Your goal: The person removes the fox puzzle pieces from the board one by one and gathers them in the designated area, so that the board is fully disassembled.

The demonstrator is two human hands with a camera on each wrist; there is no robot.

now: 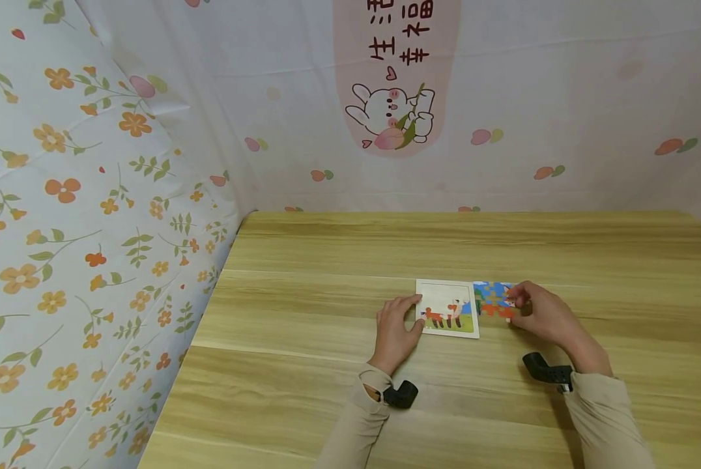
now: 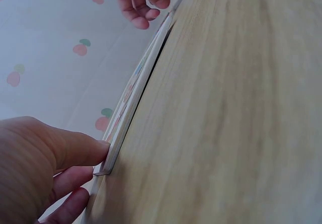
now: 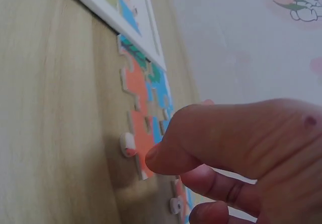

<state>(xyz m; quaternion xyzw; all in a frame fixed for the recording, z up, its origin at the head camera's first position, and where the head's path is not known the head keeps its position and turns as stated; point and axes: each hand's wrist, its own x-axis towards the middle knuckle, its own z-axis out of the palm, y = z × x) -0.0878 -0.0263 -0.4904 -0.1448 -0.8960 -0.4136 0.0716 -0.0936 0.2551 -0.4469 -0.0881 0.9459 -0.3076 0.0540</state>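
Observation:
A white-framed jigsaw board (image 1: 451, 283) lies flat on the table, its picture of orange-and-white animals on green partly filled in. My left hand (image 1: 396, 331) grips its left edge; the left wrist view shows the thumb (image 2: 95, 151) on the rim at a corner. Right of the board, against its edge, are several loose jigsaw pieces (image 1: 491, 293) in blue, orange and green. My right hand (image 1: 552, 319) is over their right side with bent fingers. In the right wrist view its thumb (image 3: 173, 151) overlaps an orange jigsaw piece (image 3: 140, 126); whether the fingers pinch it is hidden.
The wooden table (image 1: 303, 384) extends around the board on all sides. Behind it hangs a pale cloth (image 1: 292, 117) with a rabbit print, and a flowered cloth (image 1: 92, 260) hangs at the left. Both wrists carry black camera mounts (image 1: 403, 394).

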